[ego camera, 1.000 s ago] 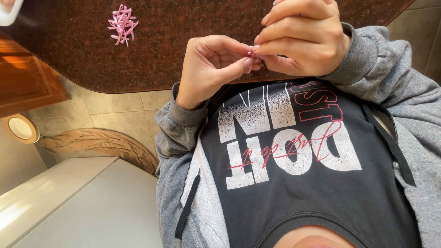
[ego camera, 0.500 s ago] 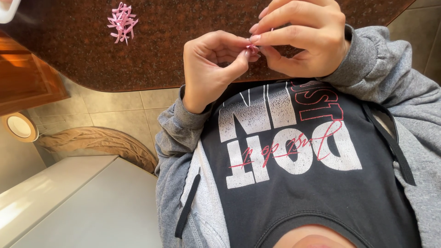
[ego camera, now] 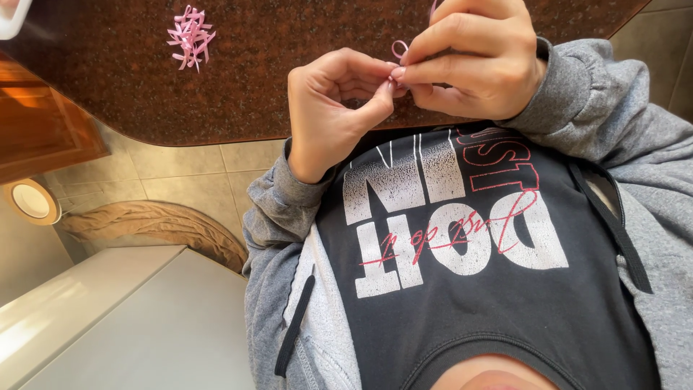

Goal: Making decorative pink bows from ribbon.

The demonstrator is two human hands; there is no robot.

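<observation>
A person in a grey hooded jacket [ego camera: 613, 115] over a black printed shirt [ego camera: 476, 274] holds both hands together above a dark speckled stone counter [ego camera: 238, 79], the view looking down the person's chest. The left hand [ego camera: 336, 108] sits at about twelve o'clock in the frame, its thumb and forefinger pressed together on a thin pink ribbon [ego camera: 399, 50]. The right hand [ego camera: 473, 61], at about one o'clock and touching the left at the fingertips, pinches the same ribbon between thumb and forefinger; a small loop of it stands up just above the point where the fingers meet. At about eleven o'clock, well apart from the hands, a small heap of finished pink ribbon bows [ego camera: 190, 36] lies on the counter. Below the counter edge are beige floor tiles [ego camera: 188, 180], and at about seven o'clock a pale grey flat surface [ego camera: 130, 325].
</observation>
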